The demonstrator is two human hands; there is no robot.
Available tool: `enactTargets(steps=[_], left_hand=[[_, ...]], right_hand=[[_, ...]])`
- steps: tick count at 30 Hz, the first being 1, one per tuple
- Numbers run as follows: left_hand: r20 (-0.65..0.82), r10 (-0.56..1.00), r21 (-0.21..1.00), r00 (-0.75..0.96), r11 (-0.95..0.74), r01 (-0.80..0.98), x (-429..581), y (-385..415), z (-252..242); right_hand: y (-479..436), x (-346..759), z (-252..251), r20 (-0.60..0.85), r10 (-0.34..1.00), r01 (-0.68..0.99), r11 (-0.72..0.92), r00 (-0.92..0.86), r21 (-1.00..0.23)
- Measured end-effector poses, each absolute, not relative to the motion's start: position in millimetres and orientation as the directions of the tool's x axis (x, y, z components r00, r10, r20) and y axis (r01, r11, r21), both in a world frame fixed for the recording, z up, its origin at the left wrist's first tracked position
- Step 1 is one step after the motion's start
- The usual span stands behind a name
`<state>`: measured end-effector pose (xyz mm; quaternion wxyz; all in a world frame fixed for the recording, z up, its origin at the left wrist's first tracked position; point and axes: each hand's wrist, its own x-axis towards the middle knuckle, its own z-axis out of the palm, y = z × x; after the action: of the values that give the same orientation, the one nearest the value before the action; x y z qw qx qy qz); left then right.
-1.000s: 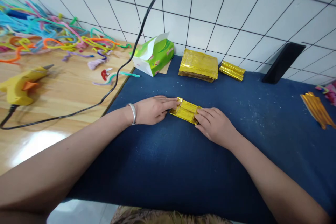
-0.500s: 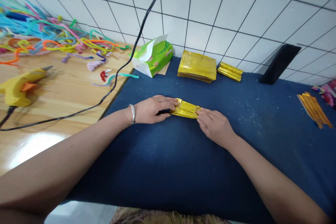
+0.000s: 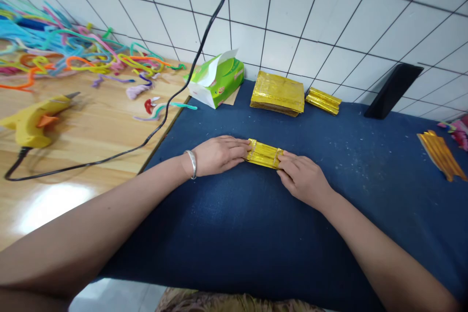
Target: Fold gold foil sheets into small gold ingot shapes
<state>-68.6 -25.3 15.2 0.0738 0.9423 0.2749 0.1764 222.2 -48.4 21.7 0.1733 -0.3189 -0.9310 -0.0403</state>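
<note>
A folded strip of shiny gold paper (image 3: 263,154) lies on the dark blue cloth (image 3: 234,234) between my hands. My left hand (image 3: 221,155), with a silver bangle at the wrist, grips its left end, fingers close together. At the right end, my right hand (image 3: 303,178) has its fingers closed on the strip. Lengthwise creases run along the paper. Beyond it stand a stack of gold sheets (image 3: 277,93) and a small folded gold piece (image 3: 323,101).
A green tissue box (image 3: 217,80) stands by the tiled wall. Leftward lie a yellow glue gun (image 3: 32,119), its black cable (image 3: 146,140) and tangled pipe cleaners (image 3: 84,53). At right are a black object (image 3: 393,91) and folded gold strips (image 3: 441,153).
The view has shifted slightly. My left thumb has drawn in against the fingers, closing the gap that showed before. Both hands remain at the ends of the gold strip.
</note>
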Motion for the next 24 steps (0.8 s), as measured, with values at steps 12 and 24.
enactTargets(steps=[12,24], left_hand=[[0.298,0.656,0.361,0.693,-0.750,0.555,-60,-33,13],[0.260,0.767,0.519,0.587,-0.624,0.585,-53,-38,12]], right_hand=[[-60,214,25,0.304,0.689,0.694,0.711,-0.658,-0.109],[-61,208,24,0.309,0.791,0.754,0.604,-0.528,-0.260]])
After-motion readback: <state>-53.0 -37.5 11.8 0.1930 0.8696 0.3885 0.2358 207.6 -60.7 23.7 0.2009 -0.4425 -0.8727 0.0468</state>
